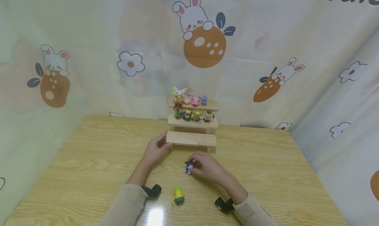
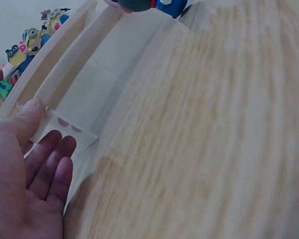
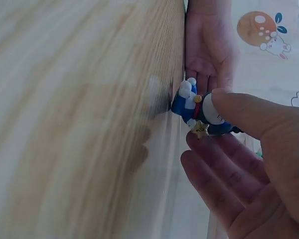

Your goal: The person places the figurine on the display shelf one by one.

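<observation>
My right hand [image 1: 208,166] pinches a small blue-and-white figurine [image 1: 189,167] between thumb and fingers. It has a dark head, a red collar and a gold star, seen in the right wrist view, and is held at or just above the table, in front of a stepped wooden stand [image 1: 190,138]. My left hand [image 1: 155,151] grips the left end of the stand's lowest step, with the thumb [image 2: 27,119] on its edge and other fingers partly behind it. Toward me on the table lies a yellow-and-green figurine [image 1: 178,195].
Several small figurines [image 1: 196,115] stand on the stand's middle and top steps, a yellow-and-white one [image 1: 179,91] at the top left. Behind the wooden table [image 1: 266,173] hangs a printed curtain [image 1: 148,28]. Black wrist mounts [image 1: 153,191] show at both sleeves.
</observation>
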Demonstrator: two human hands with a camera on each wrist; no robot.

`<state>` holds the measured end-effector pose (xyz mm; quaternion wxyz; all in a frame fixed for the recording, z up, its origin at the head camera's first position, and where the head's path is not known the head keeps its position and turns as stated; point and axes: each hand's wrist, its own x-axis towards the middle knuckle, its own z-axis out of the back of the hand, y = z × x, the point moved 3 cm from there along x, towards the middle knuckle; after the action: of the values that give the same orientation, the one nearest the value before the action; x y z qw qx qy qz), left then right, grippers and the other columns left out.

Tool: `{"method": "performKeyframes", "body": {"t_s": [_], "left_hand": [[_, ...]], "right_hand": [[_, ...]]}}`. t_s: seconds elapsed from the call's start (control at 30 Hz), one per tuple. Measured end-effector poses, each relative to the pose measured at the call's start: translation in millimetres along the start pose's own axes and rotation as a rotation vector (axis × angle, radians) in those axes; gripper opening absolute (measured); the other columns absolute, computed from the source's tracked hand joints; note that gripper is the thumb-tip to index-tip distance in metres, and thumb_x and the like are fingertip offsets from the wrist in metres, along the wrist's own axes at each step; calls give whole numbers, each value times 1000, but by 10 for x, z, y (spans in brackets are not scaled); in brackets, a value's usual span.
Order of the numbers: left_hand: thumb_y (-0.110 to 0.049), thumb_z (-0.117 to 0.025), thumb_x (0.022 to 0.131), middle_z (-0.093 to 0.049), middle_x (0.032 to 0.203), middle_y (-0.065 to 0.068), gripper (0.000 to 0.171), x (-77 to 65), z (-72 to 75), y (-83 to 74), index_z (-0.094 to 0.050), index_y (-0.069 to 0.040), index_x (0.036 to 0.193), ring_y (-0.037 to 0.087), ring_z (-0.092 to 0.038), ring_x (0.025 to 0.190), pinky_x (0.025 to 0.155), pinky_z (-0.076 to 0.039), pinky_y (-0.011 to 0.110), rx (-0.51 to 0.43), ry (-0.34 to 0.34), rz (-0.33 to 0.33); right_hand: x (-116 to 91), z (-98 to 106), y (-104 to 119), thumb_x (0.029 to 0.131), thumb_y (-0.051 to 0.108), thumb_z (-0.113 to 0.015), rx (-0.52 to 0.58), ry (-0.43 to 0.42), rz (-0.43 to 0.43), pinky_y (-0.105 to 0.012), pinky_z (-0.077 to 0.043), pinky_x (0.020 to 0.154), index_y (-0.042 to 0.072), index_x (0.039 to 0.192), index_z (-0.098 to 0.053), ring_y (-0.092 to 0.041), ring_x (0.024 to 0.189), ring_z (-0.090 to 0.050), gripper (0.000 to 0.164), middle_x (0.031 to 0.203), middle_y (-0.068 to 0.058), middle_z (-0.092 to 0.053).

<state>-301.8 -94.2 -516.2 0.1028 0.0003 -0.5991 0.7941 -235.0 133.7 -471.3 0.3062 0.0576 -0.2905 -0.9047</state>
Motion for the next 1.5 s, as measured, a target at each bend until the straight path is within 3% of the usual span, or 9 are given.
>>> {"method": "performKeyframes", "body": {"t_s": [0.2, 0.47, 0.8, 1.1, 1.5], "left_hand": [[-25, -65, 90, -60, 128, 16, 61, 16, -3, 1, -40, -13, 145, 28, -59, 114, 103, -47, 41, -10, -2, -7], [-24, -67, 89, -62, 126, 15, 62, 22, -13, -9, -41, -13, 144, 28, -60, 112, 101, -48, 41, -1, -18, -10], [-27, -66, 89, -61, 127, 14, 62, 12, 5, -21, -41, -14, 145, 27, -60, 113, 102, -48, 42, -11, -15, 0], [-26, -67, 89, -62, 126, 15, 61, 8, 9, -33, -42, -15, 144, 27, -60, 112, 101, -48, 41, -7, -26, 12], [-26, -67, 89, -61, 127, 12, 62, 2, -7, -32, -41, -15, 144, 26, -60, 113, 101, -48, 40, -9, -20, 29]], "right_hand": [[10, 22, 15, 84, 17, -73, -58, -26, -29, -25, -57, 76, 9, 129, -54, -14, 91, -65, 49, 109, -1, -62], [23, 26, 5, 80, 14, -77, -65, -76, -52, -29, -57, 76, 8, 113, -65, -14, 88, -65, 36, 104, -1, -63], [27, 20, 18, 84, 17, -73, 11, -16, -27, -26, -57, 80, 6, 118, -63, -16, 93, -66, 37, 111, -5, -66], [22, 33, -9, 85, 18, -72, 74, 32, -76, -22, -57, 76, 7, 120, -63, -15, 93, -68, 38, 114, -5, -67], [38, 26, -69, 85, 19, -72, 137, 6, -138, -21, -57, 72, 8, 118, -64, -17, 91, -67, 36, 110, -5, -68]]}}
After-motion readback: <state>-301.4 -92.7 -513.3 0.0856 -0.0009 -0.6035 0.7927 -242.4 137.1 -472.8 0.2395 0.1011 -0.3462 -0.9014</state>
